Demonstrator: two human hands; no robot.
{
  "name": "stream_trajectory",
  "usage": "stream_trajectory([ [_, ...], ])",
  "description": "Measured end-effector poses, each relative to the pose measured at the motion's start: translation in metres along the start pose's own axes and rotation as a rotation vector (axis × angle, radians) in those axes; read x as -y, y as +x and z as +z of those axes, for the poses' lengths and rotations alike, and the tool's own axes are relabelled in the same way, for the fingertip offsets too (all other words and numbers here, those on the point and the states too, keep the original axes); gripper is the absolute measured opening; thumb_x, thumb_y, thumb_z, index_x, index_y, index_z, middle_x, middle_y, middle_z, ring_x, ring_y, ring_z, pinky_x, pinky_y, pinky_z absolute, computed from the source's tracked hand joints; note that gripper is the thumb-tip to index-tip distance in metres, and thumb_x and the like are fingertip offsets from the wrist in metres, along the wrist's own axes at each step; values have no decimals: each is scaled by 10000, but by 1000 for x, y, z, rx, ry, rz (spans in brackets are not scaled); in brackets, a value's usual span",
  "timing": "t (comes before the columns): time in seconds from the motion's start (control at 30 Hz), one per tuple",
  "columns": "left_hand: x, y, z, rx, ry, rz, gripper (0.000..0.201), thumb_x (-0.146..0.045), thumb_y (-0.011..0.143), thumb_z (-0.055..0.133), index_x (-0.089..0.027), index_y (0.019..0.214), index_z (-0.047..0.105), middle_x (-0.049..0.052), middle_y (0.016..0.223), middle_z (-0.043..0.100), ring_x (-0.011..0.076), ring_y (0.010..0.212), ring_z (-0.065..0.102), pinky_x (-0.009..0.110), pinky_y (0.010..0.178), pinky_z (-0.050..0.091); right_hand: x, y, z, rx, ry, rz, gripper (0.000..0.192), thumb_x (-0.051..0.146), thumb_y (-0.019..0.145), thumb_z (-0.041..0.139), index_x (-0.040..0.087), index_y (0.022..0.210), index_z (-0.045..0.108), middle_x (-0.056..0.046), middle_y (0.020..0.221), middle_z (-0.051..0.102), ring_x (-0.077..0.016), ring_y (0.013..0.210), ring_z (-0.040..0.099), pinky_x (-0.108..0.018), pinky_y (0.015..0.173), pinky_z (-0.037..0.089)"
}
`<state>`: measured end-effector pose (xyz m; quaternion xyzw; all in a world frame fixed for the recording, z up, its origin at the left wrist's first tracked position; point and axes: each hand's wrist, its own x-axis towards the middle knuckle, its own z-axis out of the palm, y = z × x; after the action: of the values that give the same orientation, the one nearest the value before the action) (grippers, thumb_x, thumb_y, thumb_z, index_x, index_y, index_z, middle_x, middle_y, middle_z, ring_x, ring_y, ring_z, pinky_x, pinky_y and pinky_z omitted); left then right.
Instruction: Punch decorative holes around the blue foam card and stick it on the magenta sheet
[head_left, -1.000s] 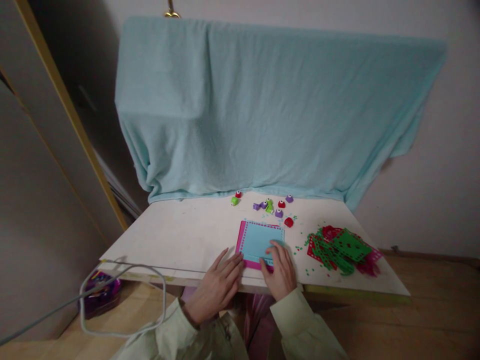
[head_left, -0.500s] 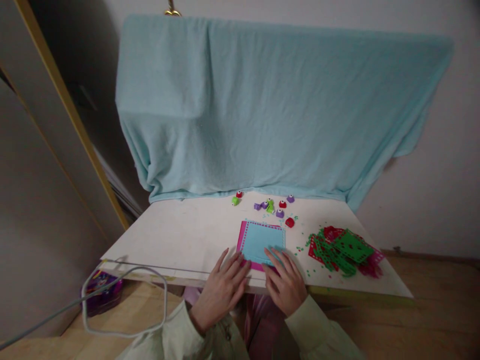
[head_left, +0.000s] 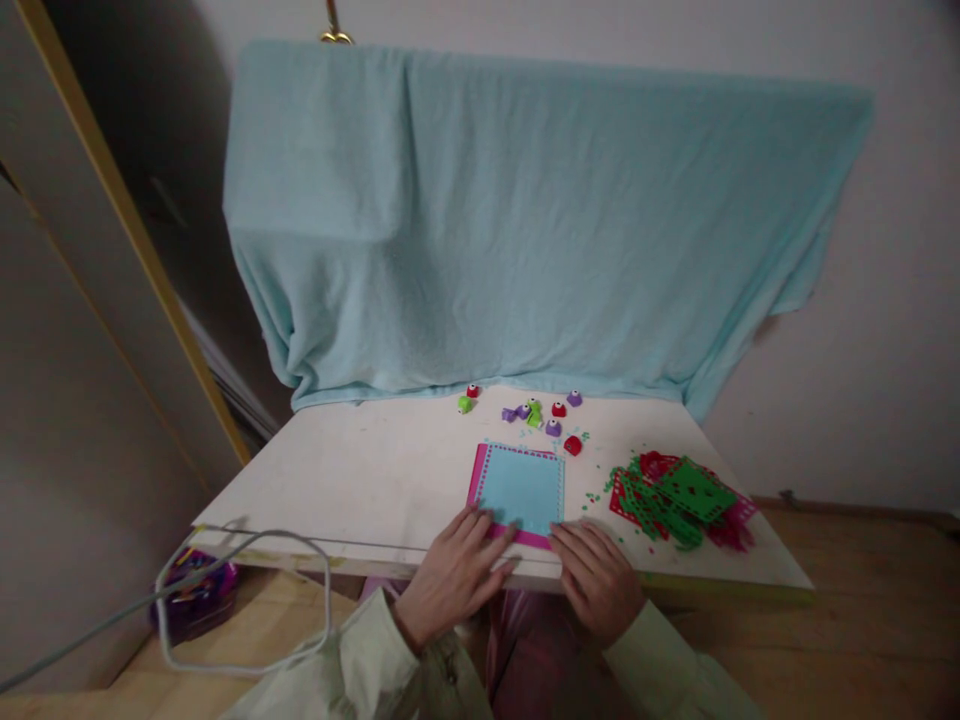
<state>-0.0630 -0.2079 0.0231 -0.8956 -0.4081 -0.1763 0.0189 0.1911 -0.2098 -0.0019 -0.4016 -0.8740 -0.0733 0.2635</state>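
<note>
Down at the near edge of the pale worktop (head_left: pixel 360 480), the head view shows a light blue square card with a punched border on a pink backing sheet (head_left: pixel 519 488); the left hand (head_left: pixel 456 572) lies flat at its 7 o'clock corner, fingers spread and touching the pink edge. At 5 o'clock the right hand (head_left: pixel 600 575) rests flat too, fingers apart, tips just meeting that corner. Small coloured punches (head_left: pixel 541 415) sit at 12 o'clock, and green and red cut paper scraps (head_left: pixel 679 492) at 3 o'clock.

The worktop (head_left: pixel 360 470) looks like matt, pale painted board. A soft, fleecy cloth blanket (head_left: pixel 510 220) hangs behind it. The light blue sheet (head_left: pixel 520 487) looks like matt paper; the small punches (head_left: pixel 555 420) look like glossy plastic.
</note>
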Motion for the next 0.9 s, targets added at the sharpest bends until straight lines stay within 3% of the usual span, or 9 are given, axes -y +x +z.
stream_trajectory([
  [0.17,-6,14,-2,7,41,17,440,-439,927,428,-322,1351,427,71,1141,546,239,1136,488,499,1074,310,3,0,1,-14,-6,3,489,93,812,407,196,1262,570,-64,1231,626,-215,1134,568,-447,1035,402],
  [0.43,3,12,-2,-17,74,33,464,-384,893,501,-340,1348,424,55,1442,350,286,1359,275,542,1112,231,7,-2,2,-30,0,40,470,103,823,422,189,1260,571,-57,1248,616,-223,1137,562,-441,1019,407],
  [0.9,45,-28,-15,-33,184,-30,481,-342,863,544,-333,1335,452,63,1345,461,285,1377,259,565,1140,145,8,-2,1,-17,-5,60,424,131,847,440,202,1234,595,-73,1208,640,-239,1111,580,-446,993,430],
])
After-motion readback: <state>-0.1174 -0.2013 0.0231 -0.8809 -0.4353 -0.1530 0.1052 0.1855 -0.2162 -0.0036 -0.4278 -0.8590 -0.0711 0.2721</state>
